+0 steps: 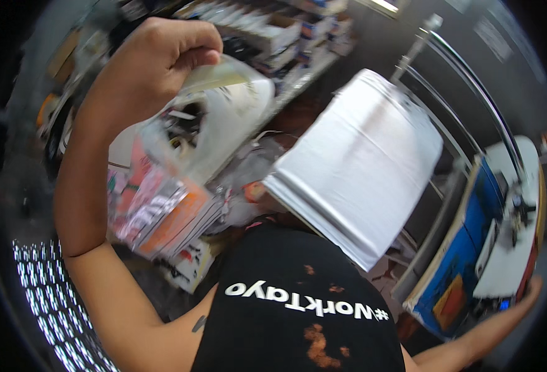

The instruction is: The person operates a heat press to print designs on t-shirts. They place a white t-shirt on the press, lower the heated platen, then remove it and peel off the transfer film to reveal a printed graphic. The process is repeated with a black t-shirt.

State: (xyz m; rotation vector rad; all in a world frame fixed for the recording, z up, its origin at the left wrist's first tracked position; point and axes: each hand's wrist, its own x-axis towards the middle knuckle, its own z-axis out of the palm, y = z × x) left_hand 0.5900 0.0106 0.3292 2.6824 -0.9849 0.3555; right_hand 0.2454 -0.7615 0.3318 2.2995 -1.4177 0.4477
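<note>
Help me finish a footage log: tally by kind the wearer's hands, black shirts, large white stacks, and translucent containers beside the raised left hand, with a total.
Hands: 2, the left hand and the right hand
Black shirt: 1
Large white stack: 1
Translucent container: 1
Total: 5
</note>
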